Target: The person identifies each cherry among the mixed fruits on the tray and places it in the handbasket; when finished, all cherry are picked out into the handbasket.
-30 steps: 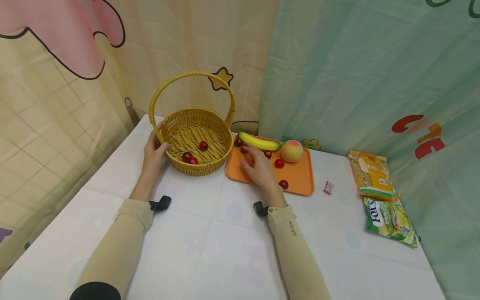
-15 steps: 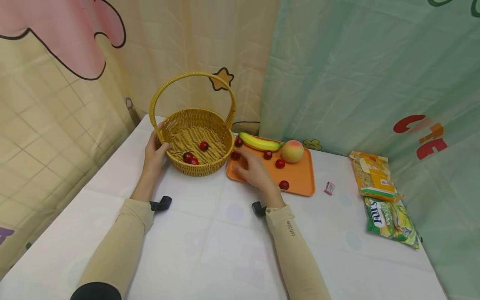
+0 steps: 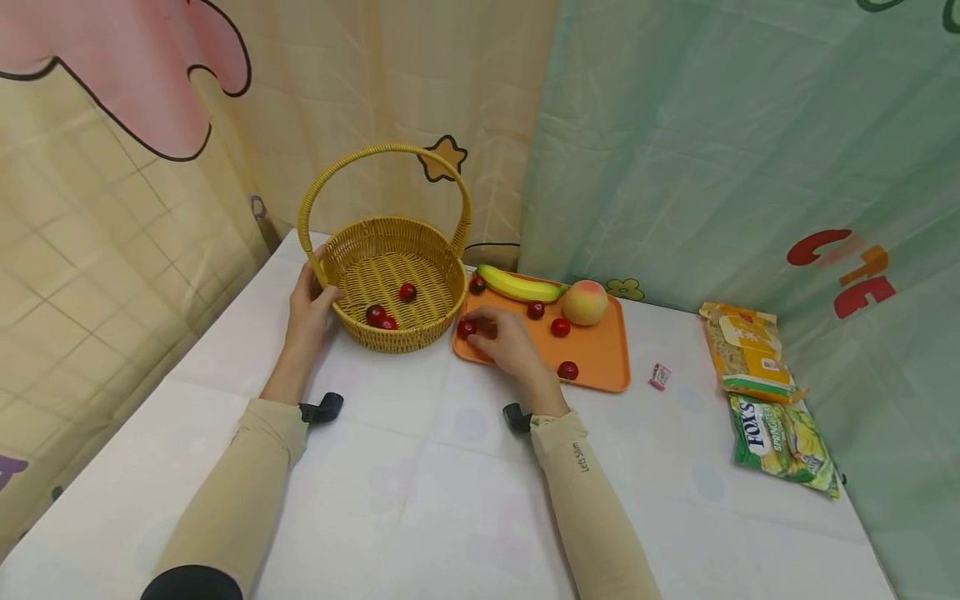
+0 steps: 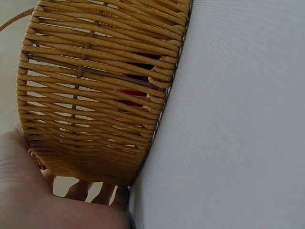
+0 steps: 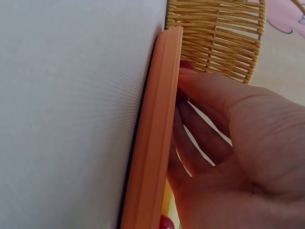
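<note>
Head view showed patterned curtains (image 3: 712, 150) hanging behind a white table (image 3: 420, 500). Toward its far left stood a yellow woven basket (image 3: 401, 340), upright, its tall handle arching over. Just beside the basket, on its right, lay an orange tray (image 3: 600, 350). A yellow packet (image 3: 750, 350) and a green packet (image 3: 783, 446) lay end to end near the table's right edge. The left hand (image 3: 306, 308) gripped the basket's left side, thumb at the rim. Over the tray's left part, the right hand (image 3: 512, 340) pinched a dark red cherry (image 3: 466, 327). A banana (image 3: 521, 287) lay along the tray's back edge, a peach (image 3: 584, 302) at its right end. On the table right of the tray lay a small pink wrapped sweet (image 3: 659, 377). Four more cherries (image 3: 560, 327) were spread about the tray; the basket held three.
</note>
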### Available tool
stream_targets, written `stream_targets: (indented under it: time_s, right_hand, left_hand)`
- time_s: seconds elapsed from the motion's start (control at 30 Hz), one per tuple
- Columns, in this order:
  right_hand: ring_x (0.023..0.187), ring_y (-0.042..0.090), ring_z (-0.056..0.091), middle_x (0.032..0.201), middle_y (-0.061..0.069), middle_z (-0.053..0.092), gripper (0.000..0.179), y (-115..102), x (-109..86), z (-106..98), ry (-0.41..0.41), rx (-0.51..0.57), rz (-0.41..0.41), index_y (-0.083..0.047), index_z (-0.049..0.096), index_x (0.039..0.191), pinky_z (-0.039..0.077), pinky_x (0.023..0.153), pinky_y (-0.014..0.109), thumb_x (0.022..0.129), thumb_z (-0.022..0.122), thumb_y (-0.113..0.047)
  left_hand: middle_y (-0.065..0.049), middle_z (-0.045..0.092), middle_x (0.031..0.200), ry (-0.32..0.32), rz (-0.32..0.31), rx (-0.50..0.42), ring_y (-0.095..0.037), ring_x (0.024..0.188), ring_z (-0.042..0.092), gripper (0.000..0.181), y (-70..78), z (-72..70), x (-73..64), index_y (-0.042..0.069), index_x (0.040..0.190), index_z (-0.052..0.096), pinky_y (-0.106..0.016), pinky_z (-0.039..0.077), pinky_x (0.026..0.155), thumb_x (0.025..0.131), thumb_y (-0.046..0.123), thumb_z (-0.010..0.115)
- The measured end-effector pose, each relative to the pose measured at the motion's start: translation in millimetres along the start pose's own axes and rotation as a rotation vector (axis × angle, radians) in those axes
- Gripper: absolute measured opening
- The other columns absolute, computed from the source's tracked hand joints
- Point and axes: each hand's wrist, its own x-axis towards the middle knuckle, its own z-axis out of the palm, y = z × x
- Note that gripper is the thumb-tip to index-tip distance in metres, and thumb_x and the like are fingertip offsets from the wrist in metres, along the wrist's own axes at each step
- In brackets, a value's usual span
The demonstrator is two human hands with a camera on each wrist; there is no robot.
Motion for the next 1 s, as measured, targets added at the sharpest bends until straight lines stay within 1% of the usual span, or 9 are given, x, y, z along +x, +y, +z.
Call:
stream_targets:
  time_s: [0.17, 0.3, 0.43, 0.53, 0.67, 0.77, 0.9, 1.0]
  right_hand:
    - [0.111, 0.022, 0.068, 0.118, 0.003, 0.076, 0.029, -1, -0.8, 0, 0.01, 0.005, -0.001, -0.012, 0.076, 0.122, 0.054, 0.103, 0.041, 0.093, 0.079, -0.012]
    - [0.109, 0.021, 0.068, 0.115, 0.003, 0.076, 0.027, -2, -1.1, 0, 0.011, 0.013, 0.008, -0.013, 0.076, 0.12, 0.054, 0.101, 0.04, 0.093, 0.079, -0.013]
    - [0.108, 0.023, 0.068, 0.114, 0.004, 0.076, 0.025, -1, -1.1, 0, 0.022, 0.053, 0.031, -0.012, 0.076, 0.119, 0.055, 0.101, 0.041, 0.094, 0.078, -0.014]
    - [0.106, 0.025, 0.068, 0.111, 0.007, 0.076, 0.025, -2, -1.3, -3, 0.083, 0.063, 0.047, -0.01, 0.076, 0.118, 0.056, 0.099, 0.042, 0.094, 0.079, -0.014]
    - [0.104, 0.026, 0.069, 0.107, 0.01, 0.076, 0.028, -5, -1.0, -10, 0.214, 0.053, 0.072, -0.007, 0.076, 0.118, 0.058, 0.097, 0.041, 0.092, 0.082, -0.015]
    - [0.106, 0.028, 0.07, 0.109, 0.011, 0.078, 0.03, -8, -0.1, -16, 0.305, 0.06, 0.079, -0.006, 0.076, 0.12, 0.058, 0.098, 0.042, 0.092, 0.082, -0.016]
    - [0.107, 0.032, 0.071, 0.11, 0.012, 0.078, 0.031, -18, 2.2, -25, 0.4, 0.09, 0.035, -0.005, 0.076, 0.121, 0.057, 0.098, 0.045, 0.092, 0.082, -0.017]
    - [0.106, 0.034, 0.071, 0.111, 0.014, 0.078, 0.032, -29, 5.4, -27, 0.435, 0.148, -0.032, -0.003, 0.076, 0.12, 0.058, 0.098, 0.048, 0.091, 0.082, -0.015]
  left_hand:
    - [-0.013, 0.033, 0.171, -0.008, 0.016, -0.019, -0.027, 0.153, 0.035, 0.078, -0.8, 0.1, 0.7, 0.023, 0.165, 0.036, -0.035, 0.036, 0.118, 0.093, 0.0, 0.052]
    - [-0.013, 0.034, 0.171, -0.004, 0.025, -0.029, -0.027, 0.152, 0.036, 0.078, -1.4, 0.5, 1.1, 0.022, 0.165, 0.037, -0.033, 0.036, 0.115, 0.092, -0.001, 0.052]
    - [-0.01, 0.032, 0.173, -0.006, 0.017, -0.016, -0.025, 0.155, 0.034, 0.079, -0.5, 0.1, 0.6, 0.024, 0.166, 0.036, -0.036, 0.034, 0.12, 0.092, 0.0, 0.052]
    - [-0.009, 0.03, 0.173, -0.01, 0.01, -0.006, -0.024, 0.155, 0.034, 0.079, -0.4, -0.7, 0.6, 0.026, 0.166, 0.034, -0.036, 0.033, 0.121, 0.093, 0.001, 0.052]
    - [-0.009, 0.032, 0.173, -0.008, 0.006, -0.015, -0.024, 0.153, 0.035, 0.079, -0.2, -1.1, 1.3, 0.026, 0.166, 0.035, -0.034, 0.034, 0.118, 0.093, 0.0, 0.052]
    - [-0.008, 0.032, 0.173, -0.008, 0.003, -0.023, -0.024, 0.154, 0.034, 0.079, 0.4, -0.6, 1.7, 0.025, 0.166, 0.035, -0.035, 0.033, 0.119, 0.093, 0.0, 0.052]
    - [-0.004, 0.03, 0.174, -0.021, 0.012, -0.036, -0.025, 0.157, 0.031, 0.08, -0.3, -0.5, 2.3, 0.023, 0.166, 0.034, -0.036, 0.03, 0.123, 0.093, -0.001, 0.054]
    - [-0.002, 0.03, 0.174, -0.025, 0.02, -0.052, -0.026, 0.158, 0.029, 0.08, -1.9, -0.9, 3.2, 0.022, 0.166, 0.034, -0.034, 0.031, 0.122, 0.093, -0.003, 0.054]
